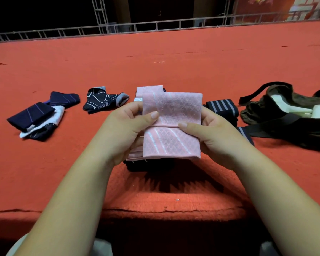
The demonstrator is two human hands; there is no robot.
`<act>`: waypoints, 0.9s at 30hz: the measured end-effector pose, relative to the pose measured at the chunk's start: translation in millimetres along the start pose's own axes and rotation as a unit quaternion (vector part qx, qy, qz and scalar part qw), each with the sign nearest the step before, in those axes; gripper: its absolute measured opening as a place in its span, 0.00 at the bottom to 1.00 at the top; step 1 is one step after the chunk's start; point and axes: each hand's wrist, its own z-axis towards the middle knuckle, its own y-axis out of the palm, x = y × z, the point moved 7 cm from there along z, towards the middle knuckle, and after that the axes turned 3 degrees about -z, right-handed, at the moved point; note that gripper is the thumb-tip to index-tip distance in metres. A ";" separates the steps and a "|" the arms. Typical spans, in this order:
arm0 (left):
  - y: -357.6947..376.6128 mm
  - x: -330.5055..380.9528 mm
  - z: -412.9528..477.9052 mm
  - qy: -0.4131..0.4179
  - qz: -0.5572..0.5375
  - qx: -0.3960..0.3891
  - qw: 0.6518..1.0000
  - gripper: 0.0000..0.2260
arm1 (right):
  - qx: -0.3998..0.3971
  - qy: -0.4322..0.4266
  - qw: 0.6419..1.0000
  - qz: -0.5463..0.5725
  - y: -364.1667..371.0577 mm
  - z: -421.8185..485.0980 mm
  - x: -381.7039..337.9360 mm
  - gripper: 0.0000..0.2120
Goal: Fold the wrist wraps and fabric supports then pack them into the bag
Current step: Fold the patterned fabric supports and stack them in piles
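Note:
A folded pink fabric support (171,124) with a white diamond pattern is held up above the red surface in the middle. My left hand (127,130) grips its left edge, thumb on the front. My right hand (209,133) grips its right edge, thumb pressing the fold line. Dark wraps (148,164) lie under it, partly hidden. A dark striped wrist wrap (222,107) lies just right of my hands. The dark brown bag (284,115) with black straps lies open at the right, with white fabric inside.
The red carpeted surface (155,61) stretches far back to a metal railing (137,27). At the left lie navy folded supports (31,114) (64,98) and a black patterned one (103,100). The surface's front edge (155,211) drops off near my body.

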 end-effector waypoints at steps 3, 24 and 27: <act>-3.4 -2.9 1.8 -0.012 -0.024 -0.031 0.999 0.14 | -0.019 0.029 0.995 0.089 5.0 0.5 2.4 0.18; -10.1 -7.5 -5.1 -0.074 0.027 0.008 0.997 0.19 | 0.059 -0.016 0.993 -0.105 2.7 -2.6 -5.5 0.14; -22.0 0.3 -3.7 -0.029 0.083 0.067 0.994 0.21 | 0.109 -0.069 0.971 -0.201 2.4 -3.8 -11.5 0.08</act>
